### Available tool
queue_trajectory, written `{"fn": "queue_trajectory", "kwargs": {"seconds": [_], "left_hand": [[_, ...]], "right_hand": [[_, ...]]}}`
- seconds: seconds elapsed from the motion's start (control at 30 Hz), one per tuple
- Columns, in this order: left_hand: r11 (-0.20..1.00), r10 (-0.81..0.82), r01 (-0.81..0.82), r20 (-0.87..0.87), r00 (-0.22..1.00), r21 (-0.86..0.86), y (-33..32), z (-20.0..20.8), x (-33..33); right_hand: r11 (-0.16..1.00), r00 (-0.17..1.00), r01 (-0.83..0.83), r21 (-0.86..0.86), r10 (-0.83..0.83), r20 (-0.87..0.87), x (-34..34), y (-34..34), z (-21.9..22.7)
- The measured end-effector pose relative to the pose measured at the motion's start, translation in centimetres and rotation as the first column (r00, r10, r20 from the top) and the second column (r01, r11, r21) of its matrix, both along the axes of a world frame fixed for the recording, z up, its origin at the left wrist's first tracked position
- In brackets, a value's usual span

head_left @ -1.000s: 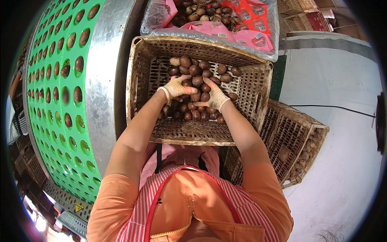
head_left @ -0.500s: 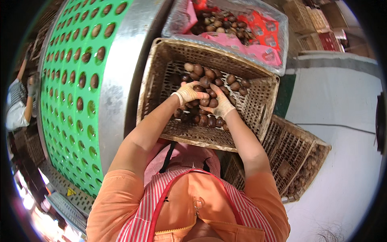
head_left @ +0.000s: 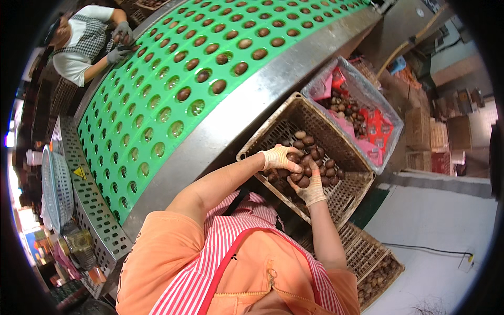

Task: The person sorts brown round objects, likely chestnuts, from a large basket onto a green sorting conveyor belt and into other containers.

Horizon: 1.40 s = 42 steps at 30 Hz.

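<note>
- Since the earlier pictures, the view has been swung round, so more of the green holed tray [head_left: 186, 118] is shown and the crate [head_left: 333, 142] is seen askew.
- Several brown rounded pieces [head_left: 303, 181] are gripped between the curled fingers of the left hand [head_left: 283, 159] and right hand [head_left: 311, 190], within or just over the crate.
- That handful is thus kept gathered, apart from the tray; more pieces are left in the crate.
</note>
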<state>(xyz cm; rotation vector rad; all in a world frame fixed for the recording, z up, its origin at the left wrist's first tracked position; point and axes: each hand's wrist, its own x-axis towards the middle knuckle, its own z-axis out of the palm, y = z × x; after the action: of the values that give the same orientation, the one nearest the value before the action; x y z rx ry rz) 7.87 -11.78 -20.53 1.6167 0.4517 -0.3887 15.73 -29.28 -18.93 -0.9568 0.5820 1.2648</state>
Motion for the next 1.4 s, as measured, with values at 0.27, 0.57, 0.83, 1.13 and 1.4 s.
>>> {"fn": "queue_trajectory", "kwargs": {"seconds": [0.27, 0.57, 0.83, 1.13, 1.4], "left_hand": [[0.932, 0.279, -0.176, 0.318, 0.906, -0.318, 9.2, 10.7, -7.1], [0.72, 0.689, -0.641, 0.377, 0.619, -0.265, 19.6, 9.2, -27.7], [0.437, 0.889, -0.87, 0.254, 0.38, -0.228, 21.3, 2.4, -40.0], [0.54, 0.401, -0.609, 0.459, 0.793, 0.581, 31.8, 5.4, -33.8], [0.259, 0.541, -0.527, 0.33, 0.774, 0.81, 38.0, 5.0, -31.3]], "right_hand": [[0.917, 0.907, -0.344, 0.202, 0.269, 0.323, -1.8, 12.2, 8.2], [0.556, 0.69, -0.72, 0.416, 0.635, 0.346, -17.2, 31.3, 5.2], [0.471, 0.195, -0.847, -0.244, 0.704, 0.683, -26.0, 38.7, 5.6], [0.347, -0.939, 0.071, -0.935, 0.34, 0.055, -17.2, 50.7, 3.7], [0.39, -0.966, -0.074, -0.918, 0.202, 0.164, -19.9, 56.7, 4.7]]}}
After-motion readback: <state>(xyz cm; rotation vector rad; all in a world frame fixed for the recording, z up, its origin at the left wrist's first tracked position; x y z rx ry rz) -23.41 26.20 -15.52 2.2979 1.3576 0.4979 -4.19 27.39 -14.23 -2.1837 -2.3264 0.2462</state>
